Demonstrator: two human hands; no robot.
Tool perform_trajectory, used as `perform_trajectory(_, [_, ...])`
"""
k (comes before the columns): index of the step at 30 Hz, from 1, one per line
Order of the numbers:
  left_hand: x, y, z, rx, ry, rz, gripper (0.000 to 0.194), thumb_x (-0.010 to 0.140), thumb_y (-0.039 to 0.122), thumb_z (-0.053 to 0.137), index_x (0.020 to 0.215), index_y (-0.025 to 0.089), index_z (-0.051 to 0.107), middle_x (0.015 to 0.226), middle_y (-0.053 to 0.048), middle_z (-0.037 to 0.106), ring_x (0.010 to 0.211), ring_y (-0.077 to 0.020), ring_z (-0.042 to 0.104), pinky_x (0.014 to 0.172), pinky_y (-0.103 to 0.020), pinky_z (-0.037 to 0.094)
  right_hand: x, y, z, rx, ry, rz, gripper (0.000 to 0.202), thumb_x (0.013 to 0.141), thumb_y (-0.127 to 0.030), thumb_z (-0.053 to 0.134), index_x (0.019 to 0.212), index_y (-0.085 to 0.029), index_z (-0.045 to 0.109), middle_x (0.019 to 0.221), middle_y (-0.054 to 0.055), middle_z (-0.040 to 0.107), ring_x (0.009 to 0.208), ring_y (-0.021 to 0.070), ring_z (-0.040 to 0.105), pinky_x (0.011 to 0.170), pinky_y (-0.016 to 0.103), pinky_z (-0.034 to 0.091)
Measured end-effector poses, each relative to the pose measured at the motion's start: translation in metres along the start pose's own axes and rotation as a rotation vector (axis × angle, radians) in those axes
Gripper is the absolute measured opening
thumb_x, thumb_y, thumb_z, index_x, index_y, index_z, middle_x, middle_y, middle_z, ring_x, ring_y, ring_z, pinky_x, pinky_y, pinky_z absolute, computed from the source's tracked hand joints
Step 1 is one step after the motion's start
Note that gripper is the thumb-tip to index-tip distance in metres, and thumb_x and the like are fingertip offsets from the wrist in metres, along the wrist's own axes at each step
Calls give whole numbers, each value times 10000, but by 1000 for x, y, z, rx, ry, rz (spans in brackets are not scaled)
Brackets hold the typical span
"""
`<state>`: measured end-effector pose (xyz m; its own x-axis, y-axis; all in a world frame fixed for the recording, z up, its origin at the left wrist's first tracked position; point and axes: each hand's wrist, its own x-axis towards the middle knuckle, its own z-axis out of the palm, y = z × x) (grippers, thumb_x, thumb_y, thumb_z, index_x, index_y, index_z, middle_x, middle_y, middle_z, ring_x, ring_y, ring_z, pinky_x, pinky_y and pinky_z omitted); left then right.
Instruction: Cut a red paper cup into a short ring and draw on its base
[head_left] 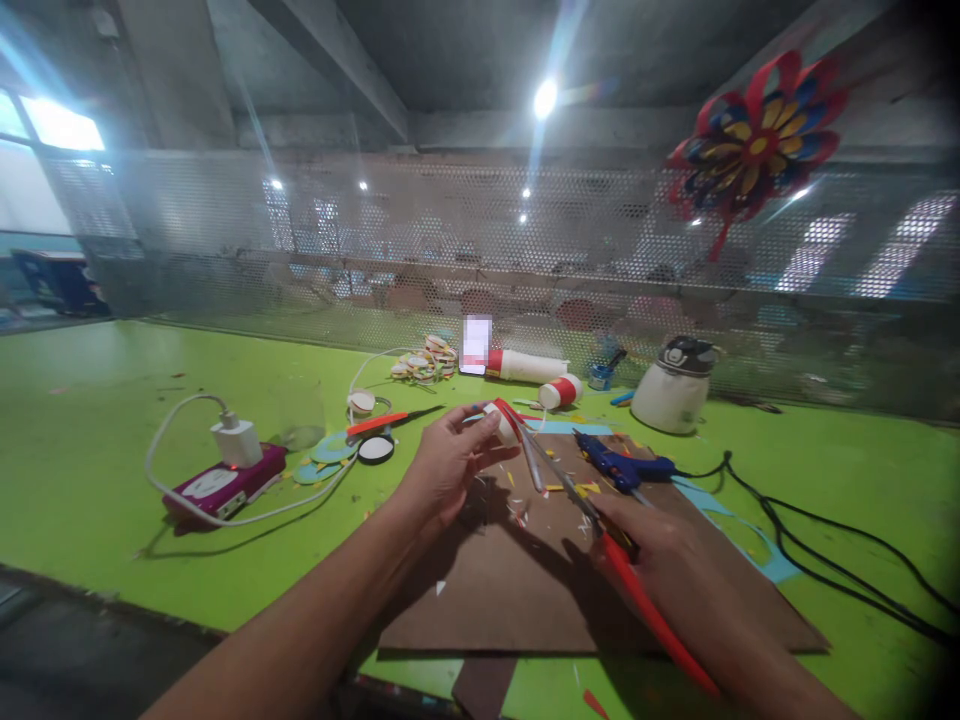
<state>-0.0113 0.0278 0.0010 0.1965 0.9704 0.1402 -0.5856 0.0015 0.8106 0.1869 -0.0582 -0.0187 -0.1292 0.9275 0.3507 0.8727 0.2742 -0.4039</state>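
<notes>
My left hand [454, 452] holds a small red and white paper cup piece [504, 424] above a brown cardboard sheet [480, 600]. Red-handled scissors [637, 590] are in my right hand [652, 545], with their blades apart and their tips close to the cup piece. Paper scraps lie on the cardboard under the blades. Just beyond my right hand, a blue glue gun [622, 465] rests on the cardboard.
On the green table [315, 570] are a purple power strip [225, 485], an orange knife [386, 422], stacked cups [529, 365], another cup [560, 391], a phone [475, 345], a white pot [673, 388] and black cable [832, 510] at right. A perforated screen [450, 230] stands behind.
</notes>
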Motion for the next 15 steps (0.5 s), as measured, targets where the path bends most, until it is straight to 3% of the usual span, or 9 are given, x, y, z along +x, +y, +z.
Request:
perform_trajectory(10, [1, -3, -1, 25, -12, -2, 138, 806, 112, 688, 923, 102, 616, 851, -74, 675, 713, -145, 652, 791, -402, 596, 3, 1, 0, -26, 45, 26, 369, 746, -285, 450, 949, -203, 748, 1005, 105, 762, 907, 317, 685, 816, 445, 514])
perform_trajectory(15, [1, -3, 0, 30, -7, -7, 139, 809, 99, 677, 930, 97, 610, 856, -76, 679, 706, -145, 655, 792, -407, 592, 2, 0, -2, 16, 10, 9, 355, 764, -276, 456, 969, -209, 738, 1057, 101, 750, 959, 310, 674, 842, 430, 501])
